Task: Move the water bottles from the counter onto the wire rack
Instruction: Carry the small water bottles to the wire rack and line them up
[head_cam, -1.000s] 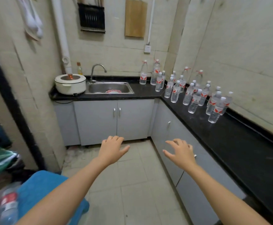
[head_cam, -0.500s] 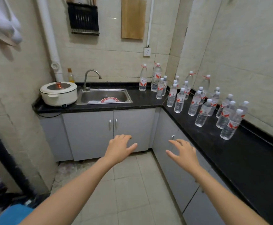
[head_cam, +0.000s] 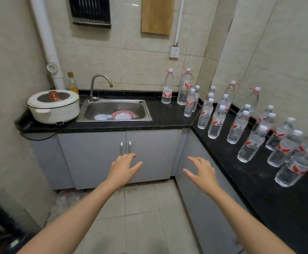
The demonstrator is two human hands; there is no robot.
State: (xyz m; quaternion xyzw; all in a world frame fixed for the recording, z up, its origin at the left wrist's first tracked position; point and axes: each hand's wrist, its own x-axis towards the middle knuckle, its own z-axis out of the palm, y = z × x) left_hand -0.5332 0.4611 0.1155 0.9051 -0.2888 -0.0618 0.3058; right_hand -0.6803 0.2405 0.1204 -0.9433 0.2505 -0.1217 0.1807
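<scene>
The person has stepped closer, empty left hand (head_cam: 123,166) and right hand (head_cam: 201,170) spread apart mid-air, while every clear plastic water bottle (head_cam: 216,122) stands untouched on the black stone counter (head_cam: 169,116), no wire rack visible.

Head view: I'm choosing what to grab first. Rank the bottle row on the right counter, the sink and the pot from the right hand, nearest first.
From the right hand:
1. The bottle row, on the right counter beside the hand.
2. The sink, on the back counter, ahead and left.
3. The pot, at the far left end.
</scene>
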